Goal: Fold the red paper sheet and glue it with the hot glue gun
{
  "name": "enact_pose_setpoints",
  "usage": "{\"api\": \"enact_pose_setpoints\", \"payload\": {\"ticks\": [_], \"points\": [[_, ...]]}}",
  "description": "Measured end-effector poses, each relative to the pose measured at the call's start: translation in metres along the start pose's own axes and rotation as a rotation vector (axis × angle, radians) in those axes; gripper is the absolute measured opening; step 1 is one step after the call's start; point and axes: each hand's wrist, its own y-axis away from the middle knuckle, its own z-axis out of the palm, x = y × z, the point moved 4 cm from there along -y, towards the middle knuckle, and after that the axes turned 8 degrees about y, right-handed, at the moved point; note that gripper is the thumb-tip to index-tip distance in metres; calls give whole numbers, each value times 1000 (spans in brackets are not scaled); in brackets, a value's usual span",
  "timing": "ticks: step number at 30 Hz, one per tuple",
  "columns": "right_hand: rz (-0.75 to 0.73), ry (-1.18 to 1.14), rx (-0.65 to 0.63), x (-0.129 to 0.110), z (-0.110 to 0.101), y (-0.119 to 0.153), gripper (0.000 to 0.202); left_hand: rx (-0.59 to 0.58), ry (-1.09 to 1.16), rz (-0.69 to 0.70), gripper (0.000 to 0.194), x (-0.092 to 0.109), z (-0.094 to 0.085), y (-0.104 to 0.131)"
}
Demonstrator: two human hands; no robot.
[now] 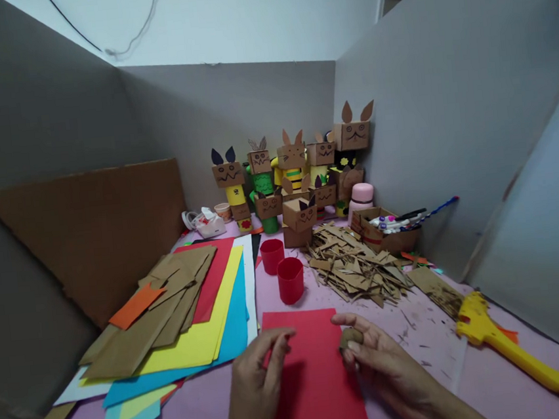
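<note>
1. Both hands hover low over a red paper sheet (315, 377) lying flat on the desk (473, 375); the left hand (257, 383) touches its left edge with fingers loosely curled, holding nothing.
2. Right hand (388, 367) pinches a small brownish lump (350, 338) in a closed grip.
3. Just beyond the hands stand two red cups (283, 268), contents hidden.
4. Farther right, a cardboard box (385, 233) holds markers, behind a heap of cardboard scraps (354, 265).

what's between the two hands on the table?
Head view: only the red sheet. The left hand rests on its left edge; the right hand, pinching a small brown piece, is at its right edge.
</note>
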Motion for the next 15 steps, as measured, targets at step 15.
{"api": "enact_pose_setpoints", "payload": {"ticks": [15], "points": [[-435, 1912, 306, -22, -5, 0, 34, 72, -436, 475, 33, 1, -3, -7]]}}
